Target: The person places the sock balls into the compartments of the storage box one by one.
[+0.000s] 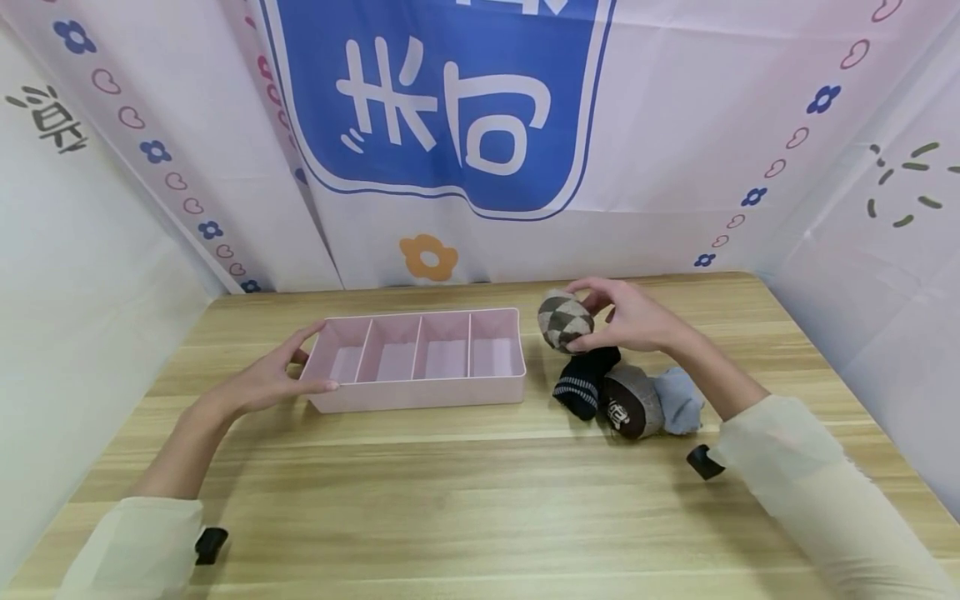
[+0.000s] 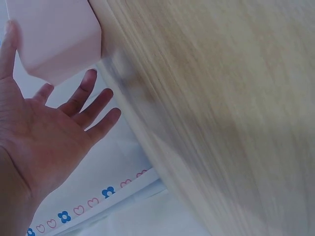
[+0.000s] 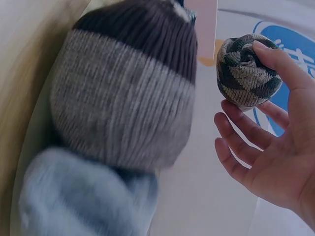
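The right hand (image 1: 628, 317) holds the checked sock (image 1: 564, 321), a rolled ball, between thumb and fingers; in the right wrist view its lower fingers are loosely bent, away from the ball. The checked sock is just right of the box (image 1: 420, 393), beside its right end. Whether it touches the black sock (image 1: 581, 390) cannot be told. The left hand (image 1: 258, 379) grips the box's left end, thumb at the front wall and index finger at the back, the other fingers spread. The box sits on the tabletop (image 1: 435, 500), its four compartments in a row. Right of it, the black sock, brown-grey sock (image 1: 637, 402) and blue sock (image 1: 681, 402) lie bunched together.
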`<action>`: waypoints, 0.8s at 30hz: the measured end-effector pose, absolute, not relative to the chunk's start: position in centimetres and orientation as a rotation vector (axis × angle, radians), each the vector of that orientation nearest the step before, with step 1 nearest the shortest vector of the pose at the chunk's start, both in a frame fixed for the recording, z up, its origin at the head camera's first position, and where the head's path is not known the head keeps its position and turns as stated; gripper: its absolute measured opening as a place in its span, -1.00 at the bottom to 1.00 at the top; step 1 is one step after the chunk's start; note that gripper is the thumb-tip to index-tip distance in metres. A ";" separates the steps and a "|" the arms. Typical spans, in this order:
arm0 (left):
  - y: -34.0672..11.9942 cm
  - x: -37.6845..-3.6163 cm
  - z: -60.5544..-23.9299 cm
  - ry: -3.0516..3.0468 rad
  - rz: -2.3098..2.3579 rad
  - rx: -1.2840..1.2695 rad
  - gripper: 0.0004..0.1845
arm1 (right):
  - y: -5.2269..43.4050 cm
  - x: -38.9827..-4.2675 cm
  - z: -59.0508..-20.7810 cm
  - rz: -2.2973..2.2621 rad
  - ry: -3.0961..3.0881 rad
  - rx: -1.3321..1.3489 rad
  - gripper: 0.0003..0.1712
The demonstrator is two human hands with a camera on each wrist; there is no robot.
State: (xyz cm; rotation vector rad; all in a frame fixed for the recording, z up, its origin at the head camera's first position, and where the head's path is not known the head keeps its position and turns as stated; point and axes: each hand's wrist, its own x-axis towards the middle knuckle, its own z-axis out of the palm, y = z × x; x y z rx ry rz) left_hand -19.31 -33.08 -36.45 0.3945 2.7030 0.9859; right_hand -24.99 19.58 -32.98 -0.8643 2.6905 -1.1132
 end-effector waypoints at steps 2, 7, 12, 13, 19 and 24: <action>-33.1 -19.3 -36.4 2.707 0.980 0.398 0.12 | 18.9 -25.0 -32.9 -1.109 2.687 -0.881 -0.14; -33.2 -19.4 -36.3 2.715 0.969 0.410 0.12 | 17.4 -25.1 -32.6 -1.109 2.665 -0.921 -0.12; -33.3 -19.4 -36.2 2.703 0.971 0.388 0.11 | 16.0 -25.1 -32.5 -1.134 2.622 -0.955 -0.12; -33.3 -19.3 -36.2 2.699 0.970 0.381 0.12 | 15.7 -25.1 -32.5 -1.135 2.618 -0.960 -0.13; -33.3 -19.5 -36.2 2.669 0.992 0.372 0.13 | 14.2 -25.1 -32.2 -1.129 2.617 -0.980 -0.12; -33.2 -19.6 -36.2 2.654 1.003 0.359 0.14 | 13.0 -25.0 -31.9 -1.122 2.605 -0.995 -0.10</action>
